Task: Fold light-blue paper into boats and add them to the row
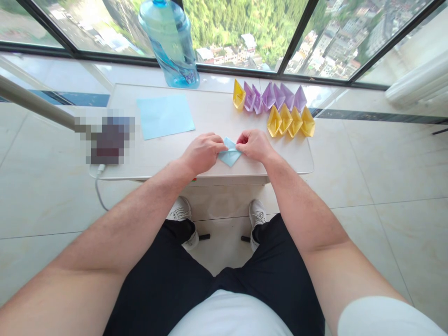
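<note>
Folded blue paper (230, 157) is mid-frame; left to right I see a flat blue sheet (165, 116) upper left, left hand (205, 151) pinching the paper's left side, right hand (257, 144) pinching its right, purple folded pieces (269, 98) and yellow folded pieces (285, 121) upper right.

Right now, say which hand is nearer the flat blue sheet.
Left. The left hand is below and right of the flat blue sheet in view; the right hand is farther right, past the folded blue paper.
</note>
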`<move>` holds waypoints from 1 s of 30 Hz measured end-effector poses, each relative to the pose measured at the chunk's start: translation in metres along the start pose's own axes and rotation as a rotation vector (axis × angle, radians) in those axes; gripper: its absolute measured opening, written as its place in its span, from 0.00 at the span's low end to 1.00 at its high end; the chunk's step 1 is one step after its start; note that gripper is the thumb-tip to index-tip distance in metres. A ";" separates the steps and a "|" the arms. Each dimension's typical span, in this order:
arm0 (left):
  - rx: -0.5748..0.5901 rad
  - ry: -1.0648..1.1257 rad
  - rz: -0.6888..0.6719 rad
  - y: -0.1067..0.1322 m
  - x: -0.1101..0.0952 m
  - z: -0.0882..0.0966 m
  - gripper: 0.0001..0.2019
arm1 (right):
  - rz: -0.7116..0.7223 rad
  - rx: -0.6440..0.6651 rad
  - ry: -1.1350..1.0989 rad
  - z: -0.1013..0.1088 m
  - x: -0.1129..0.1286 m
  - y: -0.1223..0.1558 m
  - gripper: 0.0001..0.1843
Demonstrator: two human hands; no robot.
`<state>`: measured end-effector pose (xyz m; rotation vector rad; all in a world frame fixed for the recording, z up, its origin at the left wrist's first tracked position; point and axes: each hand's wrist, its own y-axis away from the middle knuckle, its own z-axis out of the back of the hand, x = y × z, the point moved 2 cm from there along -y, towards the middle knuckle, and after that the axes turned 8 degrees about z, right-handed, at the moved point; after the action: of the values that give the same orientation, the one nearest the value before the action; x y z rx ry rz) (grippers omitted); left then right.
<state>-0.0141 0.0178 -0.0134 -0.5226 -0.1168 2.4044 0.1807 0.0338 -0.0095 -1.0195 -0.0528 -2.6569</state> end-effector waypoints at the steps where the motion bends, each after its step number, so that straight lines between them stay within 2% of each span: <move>1: 0.009 -0.021 -0.009 0.001 0.000 0.000 0.18 | -0.006 0.005 -0.010 0.001 0.000 0.000 0.05; 8: 0.120 -0.125 0.072 0.006 -0.008 0.007 0.21 | -0.183 0.060 -0.180 0.004 -0.004 0.001 0.09; 12: 0.137 -0.116 0.099 0.008 -0.009 0.006 0.23 | -0.152 0.082 -0.188 0.005 -0.009 0.002 0.08; 22: 0.187 -0.134 0.082 0.011 -0.009 0.009 0.22 | -0.107 0.041 0.020 0.006 -0.015 -0.001 0.08; 30: 0.200 -0.174 0.143 0.011 -0.016 0.012 0.22 | -0.108 0.016 0.095 0.007 -0.004 0.006 0.05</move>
<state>-0.0140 -0.0007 0.0003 -0.2362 0.0888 2.5631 0.1899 0.0304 -0.0075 -0.9084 -0.1121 -2.7940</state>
